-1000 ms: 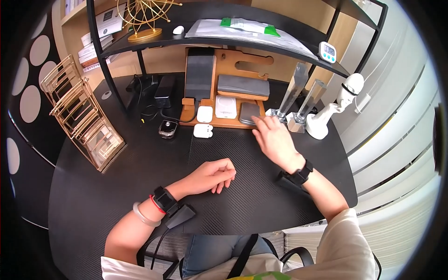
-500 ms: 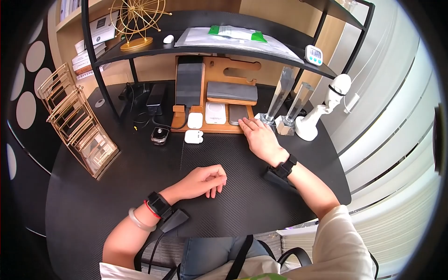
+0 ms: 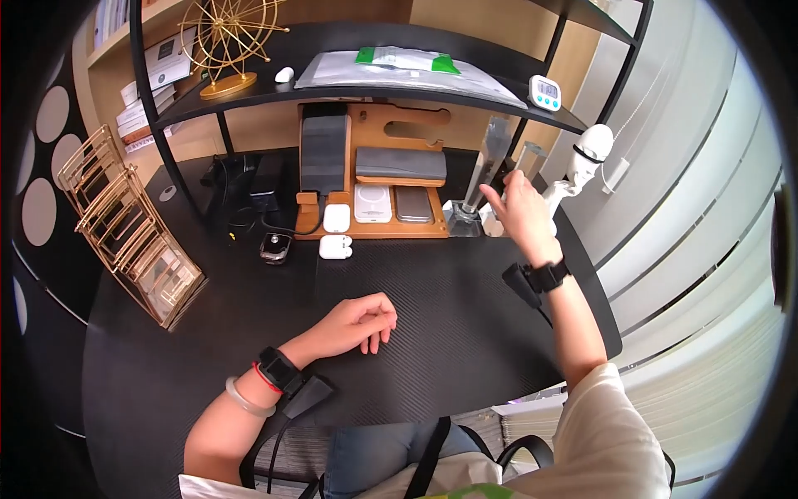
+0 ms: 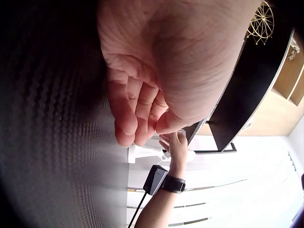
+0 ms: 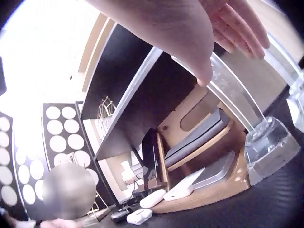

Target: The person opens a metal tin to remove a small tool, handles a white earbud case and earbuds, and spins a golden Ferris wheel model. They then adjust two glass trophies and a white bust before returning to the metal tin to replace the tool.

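My right hand (image 3: 525,212) is raised among two clear crystal trophies at the right back of the desk. Its fingers are extended and the thumb is spread, with nothing held. In the right wrist view the thumb overlaps the column of the nearer trophy (image 5: 237,90), while the other trophy (image 5: 285,59) shows beyond the fingers. The head view has the left trophy (image 3: 490,166) beside the thumb and the right trophy (image 3: 530,155) partly hidden behind the hand. My left hand (image 3: 353,324) rests on the black desk, fingers loosely curled around nothing.
A wooden organizer (image 3: 374,125) bears a grey case (image 3: 401,166), a white charger (image 3: 372,204) and a flat grey item (image 3: 414,205). White earbud case (image 3: 336,247) and watch (image 3: 275,248) lie in front. A white bust (image 3: 590,158) stands right; gold rack (image 3: 133,224) left; black shelf (image 3: 266,93) overhead.
My right hand has left the flat grey item at the organizer's front corner and moved right and up to the trophies. The left hand has stayed on the desk; the head view has shifted slightly.
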### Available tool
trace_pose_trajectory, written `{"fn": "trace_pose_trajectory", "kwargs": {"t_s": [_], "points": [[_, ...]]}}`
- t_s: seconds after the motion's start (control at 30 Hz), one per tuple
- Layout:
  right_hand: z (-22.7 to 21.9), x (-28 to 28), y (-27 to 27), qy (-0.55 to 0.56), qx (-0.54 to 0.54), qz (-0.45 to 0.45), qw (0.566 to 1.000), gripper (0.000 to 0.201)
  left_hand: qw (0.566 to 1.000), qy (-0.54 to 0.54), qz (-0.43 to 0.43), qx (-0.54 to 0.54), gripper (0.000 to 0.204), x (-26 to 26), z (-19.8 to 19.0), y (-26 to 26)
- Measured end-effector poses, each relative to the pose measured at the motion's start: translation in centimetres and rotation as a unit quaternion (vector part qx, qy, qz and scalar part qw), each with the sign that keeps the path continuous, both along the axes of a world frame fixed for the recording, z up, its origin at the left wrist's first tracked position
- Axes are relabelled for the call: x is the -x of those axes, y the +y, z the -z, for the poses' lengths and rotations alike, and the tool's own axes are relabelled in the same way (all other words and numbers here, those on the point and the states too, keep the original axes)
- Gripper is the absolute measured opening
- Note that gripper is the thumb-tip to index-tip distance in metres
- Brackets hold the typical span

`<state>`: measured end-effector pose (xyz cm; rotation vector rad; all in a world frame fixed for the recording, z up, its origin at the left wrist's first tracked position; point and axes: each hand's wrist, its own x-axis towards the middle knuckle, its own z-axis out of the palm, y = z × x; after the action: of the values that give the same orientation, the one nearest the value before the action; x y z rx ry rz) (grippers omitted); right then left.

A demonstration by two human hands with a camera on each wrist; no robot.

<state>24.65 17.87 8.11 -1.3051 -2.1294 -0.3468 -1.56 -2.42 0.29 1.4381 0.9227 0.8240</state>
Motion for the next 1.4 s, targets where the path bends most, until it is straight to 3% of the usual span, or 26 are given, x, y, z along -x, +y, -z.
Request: {"fn": "trace_pose_trajectory", "kwargs": {"t_s": [0.07,0.2,0.27,0.3,0.4,0.53,0.8,0.97,1.07,1.13,1.3,1.4], "points": [[2.3,-0.1,3.0,0.138,0.054,-0.148,0.978,0.055,1.000,-0.001,0.000,0.001,0.018,0.0,0.1,0.0],[4.7,1.3,5.5,0.221,0.074,-0.202,0.951,0.049,1.000,-0.012,-0.014,0.006,0.019,0.0,-0.2,-0.1],[5.5,1.3,6.8,0.276,0.171,-0.207,0.923,0.042,1.000,-0.011,-0.017,0.006,0.019,0.0,-0.3,-0.2],[3.7,1.7,4.5,0.211,0.158,-0.116,0.958,0.037,1.000,-0.012,-0.017,0.010,0.019,0.1,-0.3,-0.2],[4.1,0.1,1.8,0.221,0.130,-0.123,0.959,0.038,1.000,-0.009,-0.005,0.004,0.017,0.1,-0.2,-0.2],[5.2,-2.3,-2.3,0.261,0.139,-0.199,0.934,0.035,0.999,-0.026,0.006,0.020,0.018,0.2,-0.4,-0.1],[3.3,0.3,-9.6,0.265,0.240,-0.286,0.889,0.047,0.998,-0.052,-0.030,0.033,0.017,0.2,-0.6,-0.5],[3.1,1.3,-10.3,0.222,0.239,-0.291,0.900,0.053,0.997,-0.046,-0.059,0.036,0.017,0.0,-0.7,-0.4],[2.9,0.4,-10.2,0.201,0.264,-0.360,0.872,0.053,0.996,-0.041,-0.066,0.046,0.016,-0.1,-0.8,-0.3],[3.3,-0.3,-10.0,0.254,0.357,-0.369,0.820,0.047,0.996,-0.038,-0.069,0.045,0.016,-0.2,-0.6,0.1],[4.8,-0.7,-8.8,0.221,0.337,-0.384,0.830,0.037,0.991,-0.041,-0.124,0.025,0.018,-1.2,0.2,0.6],[4.8,-0.8,-8.9,0.225,0.320,-0.380,0.838,0.035,0.986,0.060,-0.151,0.028,0.022,-3.0,-0.4,0.8]]}}
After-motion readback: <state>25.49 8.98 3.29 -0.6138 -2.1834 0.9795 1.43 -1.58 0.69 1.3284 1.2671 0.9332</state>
